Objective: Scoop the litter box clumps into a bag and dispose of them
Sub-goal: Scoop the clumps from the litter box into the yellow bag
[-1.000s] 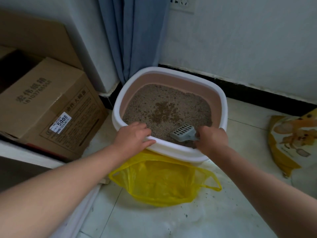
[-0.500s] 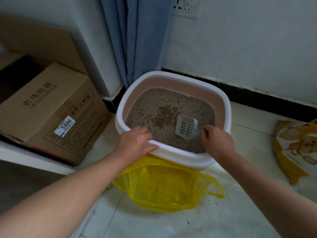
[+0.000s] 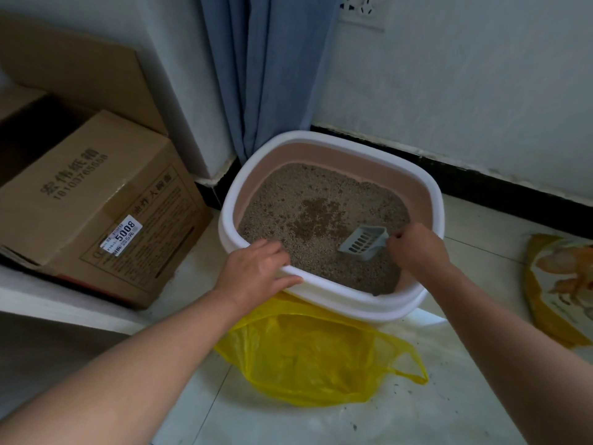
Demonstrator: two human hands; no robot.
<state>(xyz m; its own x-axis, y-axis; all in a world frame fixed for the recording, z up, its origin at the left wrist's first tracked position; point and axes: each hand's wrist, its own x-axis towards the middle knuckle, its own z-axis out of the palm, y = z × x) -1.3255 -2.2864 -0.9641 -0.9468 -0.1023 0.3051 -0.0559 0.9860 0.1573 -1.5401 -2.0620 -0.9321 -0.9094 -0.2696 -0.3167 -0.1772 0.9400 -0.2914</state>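
tiled floor [image 3: 449, 412]: litter box [image 3: 431, 194] sat there, yellow plastic bag [image 3: 314, 358] spread open just in front for short carry. left hand [image 3: 256, 271] clasped near rim, steadying box. right hand [image 3: 417, 248] gripped slotted grey scoop [image 3: 362, 240], blade in litter beside dark clump patch [image 3: 316, 216].

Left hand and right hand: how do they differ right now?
Left hand holds the litter box by its rim, thumb outside; right hand grips the grey scoop. Left hand is on the rim; right hand is inside, over the litter. Both are at the near side.
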